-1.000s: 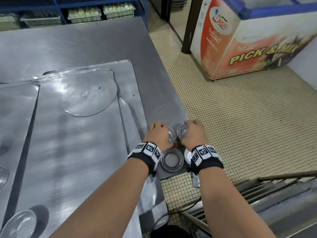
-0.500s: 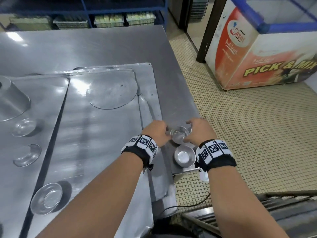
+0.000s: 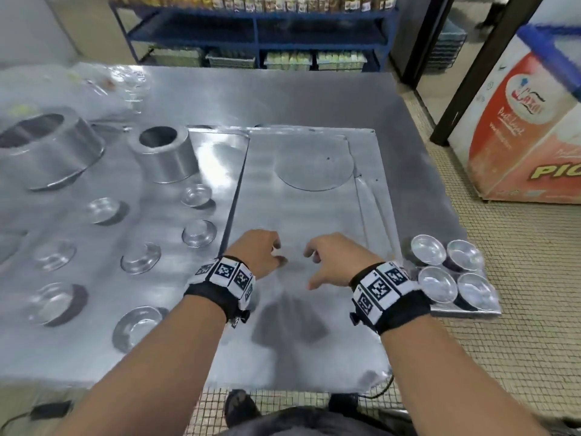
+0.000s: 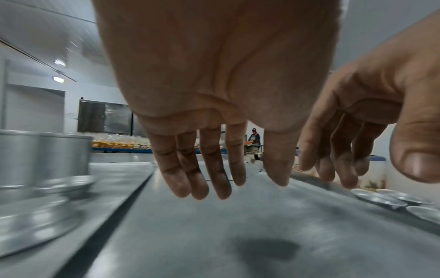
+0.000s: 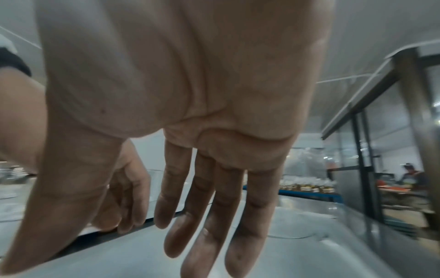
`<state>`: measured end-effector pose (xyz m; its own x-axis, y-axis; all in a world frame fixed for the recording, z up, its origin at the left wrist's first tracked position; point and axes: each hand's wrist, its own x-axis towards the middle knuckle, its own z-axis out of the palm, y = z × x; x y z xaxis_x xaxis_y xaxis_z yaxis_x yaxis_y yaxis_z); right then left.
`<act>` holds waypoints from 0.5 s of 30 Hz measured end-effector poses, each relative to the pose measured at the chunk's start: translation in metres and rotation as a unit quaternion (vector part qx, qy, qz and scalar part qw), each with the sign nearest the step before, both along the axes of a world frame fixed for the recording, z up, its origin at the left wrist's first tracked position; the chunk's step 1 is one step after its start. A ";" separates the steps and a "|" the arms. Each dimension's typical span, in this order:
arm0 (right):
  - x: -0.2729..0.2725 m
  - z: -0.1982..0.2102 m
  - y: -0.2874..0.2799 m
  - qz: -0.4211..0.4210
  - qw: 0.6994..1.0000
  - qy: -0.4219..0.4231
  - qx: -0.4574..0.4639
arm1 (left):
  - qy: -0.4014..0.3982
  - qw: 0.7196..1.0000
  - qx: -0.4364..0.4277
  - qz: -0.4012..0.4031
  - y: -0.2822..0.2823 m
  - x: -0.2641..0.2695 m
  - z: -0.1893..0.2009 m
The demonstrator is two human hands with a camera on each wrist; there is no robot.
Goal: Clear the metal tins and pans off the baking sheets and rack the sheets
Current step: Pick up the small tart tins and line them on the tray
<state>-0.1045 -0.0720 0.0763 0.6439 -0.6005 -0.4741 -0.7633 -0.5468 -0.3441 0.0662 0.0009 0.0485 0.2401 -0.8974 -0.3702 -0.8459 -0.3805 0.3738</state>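
Both hands hover empty over the right baking sheet (image 3: 301,215), which carries only a flat round disc (image 3: 314,166). My left hand (image 3: 261,253) and right hand (image 3: 333,262) have relaxed, spread fingers, as the wrist views confirm: left fingers (image 4: 202,169), right fingers (image 5: 214,216). Several small round tins (image 3: 446,272) sit clustered at the table's right front corner. The left baking sheet (image 3: 163,335) holds several small tins (image 3: 198,232) and two tall round pans (image 3: 163,157).
The steel table (image 3: 283,99) ends at tiled floor (image 3: 518,309) on the right. A freezer chest (image 3: 528,127) stands at the right, blue shelving (image 3: 257,33) behind the table. My feet show at the table's near edge.
Both hands let go of the small tins at the right corner and moved left over the right sheet. The head view swung left and up.
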 end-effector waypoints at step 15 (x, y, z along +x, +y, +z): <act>0.125 -0.054 0.102 0.106 0.992 0.022 -0.064 | -0.110 0.970 0.152 0.156 0.168 0.098 -0.021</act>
